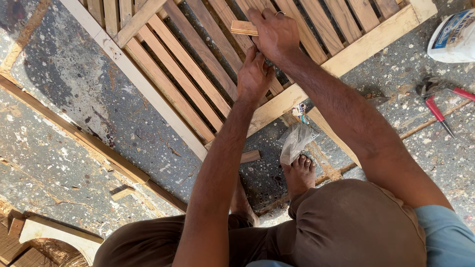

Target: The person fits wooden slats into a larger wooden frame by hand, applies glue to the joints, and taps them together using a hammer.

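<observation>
Speckled grey concrete floor (74, 89), sunlit, strewn with wood offcuts (122, 192)

red-handled pliers (438, 101) | white tub (452, 37) | clear plastic bag (295, 142) | loose wood offcut (122, 192) | speckled floor (74, 89)

We stretch our 2 bare arms forward, our left hand (254, 74) curled with fingers pinched just below our right hand (275, 33), whose fingers are bent downward.
</observation>
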